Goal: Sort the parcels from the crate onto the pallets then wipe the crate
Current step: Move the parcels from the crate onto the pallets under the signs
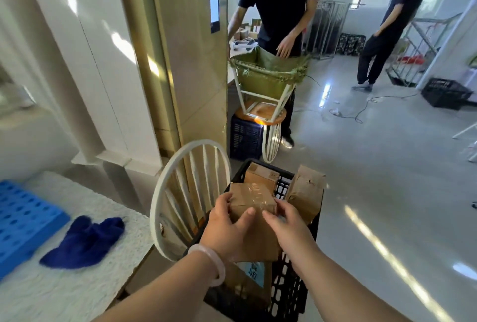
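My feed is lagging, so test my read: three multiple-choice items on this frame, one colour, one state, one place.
1. What colour is the crate? A green; B black; C red.
2. What state is the taped box in? A gripped by the left hand and right hand over the crate; B lying untouched in the crate; C torn open.
3. Where does the blue cloth lie? A in the crate; B draped over the taped box; C on the white table, beside the blue pallet.
Answers: B, its lattice walls are black; A, both hands clasp its sides; C, it lies on the tabletop right of the pallet.
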